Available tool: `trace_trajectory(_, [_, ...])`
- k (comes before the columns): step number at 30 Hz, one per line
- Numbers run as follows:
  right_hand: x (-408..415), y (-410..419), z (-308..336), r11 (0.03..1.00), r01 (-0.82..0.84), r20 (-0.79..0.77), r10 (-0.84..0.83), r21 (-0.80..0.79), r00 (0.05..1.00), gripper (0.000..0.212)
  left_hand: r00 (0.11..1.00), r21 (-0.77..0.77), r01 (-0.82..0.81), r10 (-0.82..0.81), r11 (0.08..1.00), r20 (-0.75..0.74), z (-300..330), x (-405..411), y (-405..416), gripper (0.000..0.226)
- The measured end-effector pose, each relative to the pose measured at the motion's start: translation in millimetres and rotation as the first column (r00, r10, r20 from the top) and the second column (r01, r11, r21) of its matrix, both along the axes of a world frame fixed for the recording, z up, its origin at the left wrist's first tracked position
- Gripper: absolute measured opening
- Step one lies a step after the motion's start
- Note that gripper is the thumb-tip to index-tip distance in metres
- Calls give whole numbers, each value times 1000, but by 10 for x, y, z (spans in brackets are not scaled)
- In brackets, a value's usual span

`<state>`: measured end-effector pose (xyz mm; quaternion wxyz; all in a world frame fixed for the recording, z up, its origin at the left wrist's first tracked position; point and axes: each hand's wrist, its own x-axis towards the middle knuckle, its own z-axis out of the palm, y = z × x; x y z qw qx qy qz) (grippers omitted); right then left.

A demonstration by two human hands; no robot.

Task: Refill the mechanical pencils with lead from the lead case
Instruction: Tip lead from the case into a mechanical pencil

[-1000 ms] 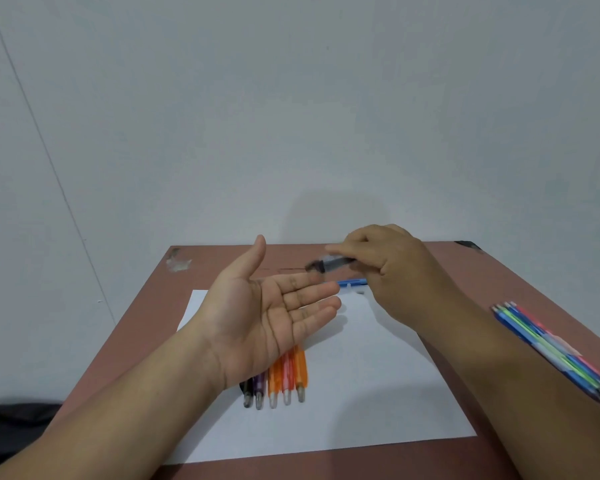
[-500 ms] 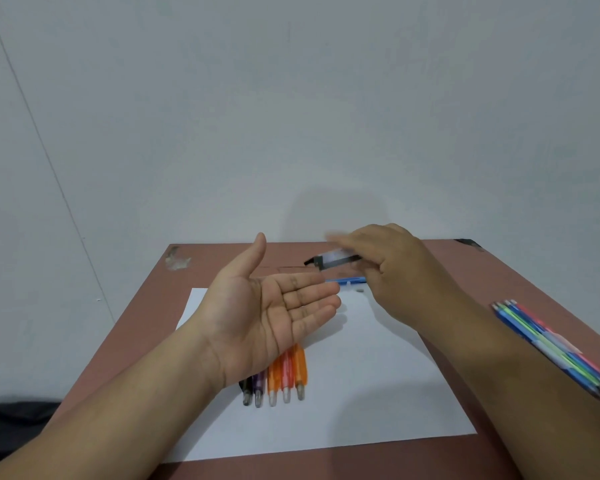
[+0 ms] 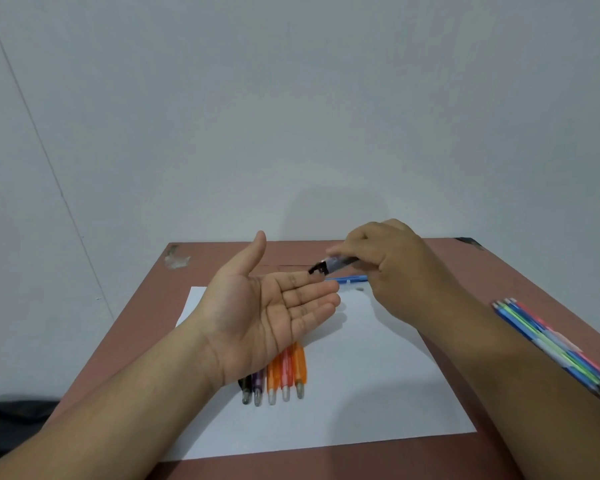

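Note:
My right hand (image 3: 392,268) grips a small clear lead case with a black end (image 3: 329,265), tipped with the black end down over the fingertips of my left hand (image 3: 267,310). That left hand is held palm up and flat above the white paper (image 3: 361,393). Under it lie several mechanical pencils (image 3: 278,379), black, purple and orange, side by side with their tips toward me. A blue pencil (image 3: 349,279) lies on the paper behind the hands, partly hidden. No lead is visible on the palm.
A bundle of blue, green and pink pencils (image 3: 555,348) lies at the right side of the brown table (image 3: 136,327). A grey wall stands right behind the table's far edge. A dark object (image 3: 11,420) sits below the table at the lower left.
My right hand shook the lead case slightly up and down over the left fingertips; its black end now points down at them. The left hand has stayed in place.

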<state>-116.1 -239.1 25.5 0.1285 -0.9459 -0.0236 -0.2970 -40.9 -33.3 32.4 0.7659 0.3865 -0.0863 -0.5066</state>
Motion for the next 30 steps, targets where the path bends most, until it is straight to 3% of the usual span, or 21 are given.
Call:
trace_trajectory(4, [-8, -9, 19, 998, 12, 11, -12, 63, 1000, 83, 1000, 9, -10, 10, 1000, 3, 9, -7, 2, 92])
trace_trajectory(6, [-2, 7, -7, 1000, 7, 36, -6, -20, 999, 72, 1000, 9, -9, 9, 1000, 3, 11, -10, 2, 91])
trace_trajectory(9, [-3, -31, 9, 998, 14, 30, -16, 59, 999, 77, 1000, 5, -7, 7, 1000, 3, 8, -10, 5, 91])
trace_trajectory(18, [2, -18, -33, 999, -8, 40, 10, -46, 999, 73, 1000, 5, -8, 8, 1000, 1, 3, -7, -2, 91])
trace_trajectory(21, [-3, -23, 11, 999, 9, 38, -11, 45, 999, 77, 1000, 6, -9, 9, 1000, 9, 0, -5, -1, 91])
trace_trajectory(24, [-3, -4, -6, 998, 11, 12, -10, -62, 1000, 65, 1000, 18, -19, 19, 1000, 14, -13, 6, -6, 91])
trace_trajectory(27, [-13, -3, 12, 999, 27, 24, -28, 30, 999, 71, 1000, 20, -18, 18, 1000, 18, -18, 11, -10, 91])
trace_trajectory(30, [-21, 29, -4, 1000, 3, 38, -2, -17, 999, 64, 1000, 27, -25, 24, 999, 17, -22, 9, -11, 89])
